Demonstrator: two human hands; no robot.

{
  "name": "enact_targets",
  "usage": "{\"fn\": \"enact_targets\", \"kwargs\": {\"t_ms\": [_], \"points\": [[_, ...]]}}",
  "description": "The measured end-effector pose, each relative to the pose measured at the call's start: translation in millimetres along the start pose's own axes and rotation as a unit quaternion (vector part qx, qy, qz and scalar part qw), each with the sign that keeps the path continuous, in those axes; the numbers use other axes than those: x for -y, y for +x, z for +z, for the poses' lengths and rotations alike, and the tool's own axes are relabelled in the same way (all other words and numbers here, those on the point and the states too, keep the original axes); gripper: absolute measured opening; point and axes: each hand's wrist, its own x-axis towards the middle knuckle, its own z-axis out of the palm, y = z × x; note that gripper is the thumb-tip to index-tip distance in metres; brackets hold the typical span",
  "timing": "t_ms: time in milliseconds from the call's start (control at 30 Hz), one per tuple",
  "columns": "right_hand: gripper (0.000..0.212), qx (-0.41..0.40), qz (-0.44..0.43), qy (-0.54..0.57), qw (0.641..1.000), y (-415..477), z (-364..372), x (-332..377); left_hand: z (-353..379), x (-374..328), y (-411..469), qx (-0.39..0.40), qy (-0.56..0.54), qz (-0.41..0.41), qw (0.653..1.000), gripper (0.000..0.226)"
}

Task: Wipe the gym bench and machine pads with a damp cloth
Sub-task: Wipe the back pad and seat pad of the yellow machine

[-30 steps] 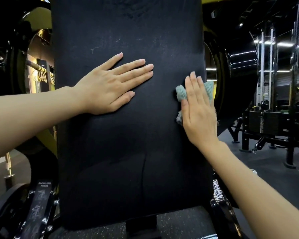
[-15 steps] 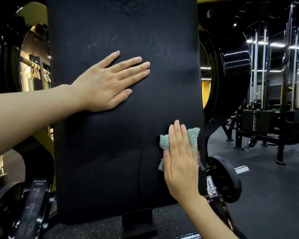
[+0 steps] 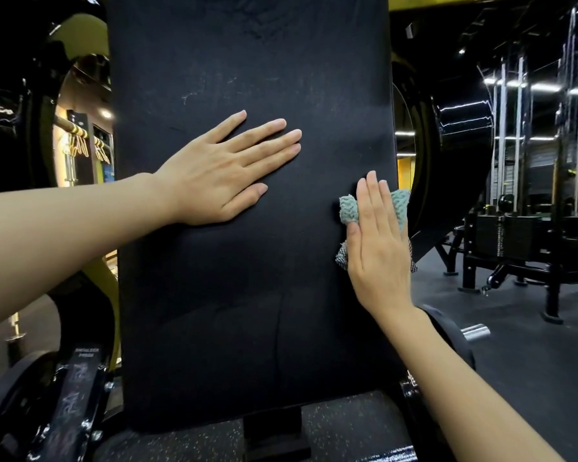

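A tall black back pad [image 3: 247, 278] of a shoulder press machine fills the middle of the view. My left hand [image 3: 221, 171] lies flat on its upper middle with straight, spread fingers. My right hand [image 3: 377, 245] presses a teal knitted cloth [image 3: 399, 208] flat against the pad's right edge. The cloth shows above and to both sides of the fingers, and a darker corner of it hangs out below the palm. Faint pale scuffs mark the pad above my left hand.
Black weight plates [image 3: 447, 161] hang on the machine to the right of the pad, with a chrome peg [image 3: 474, 331] lower down. Yellow frame parts [image 3: 77, 38] and a plate [image 3: 24, 405] stand on the left. Racks and weight stacks [image 3: 531, 221] line the far right over dark rubber floor.
My right hand slid the cloth down the pad's right edge and has now come back up to about mid height. My left hand has stayed flat in the same spot.
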Motion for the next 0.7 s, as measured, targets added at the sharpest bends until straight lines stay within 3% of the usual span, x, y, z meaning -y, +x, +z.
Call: {"fn": "enact_targets", "kwargs": {"t_ms": [300, 467, 700], "points": [[0.054, 0.0, 0.043, 0.008, 0.999, -79, -1, 19, -1, -6, -1, 0.009, -0.002, 0.026, 1.0, 0.061], [0.053, 0.021, 0.024, -0.002, 0.999, -128, 3, 23, 0, -12, -2, 0.013, -0.005, 0.046, 0.999, 0.061], [0.053, 0.012, 0.024, 0.015, 1.0, -89, -3, 2, 5, -22, -3, 0.012, -0.018, 0.063, 0.998, 0.062]]}}
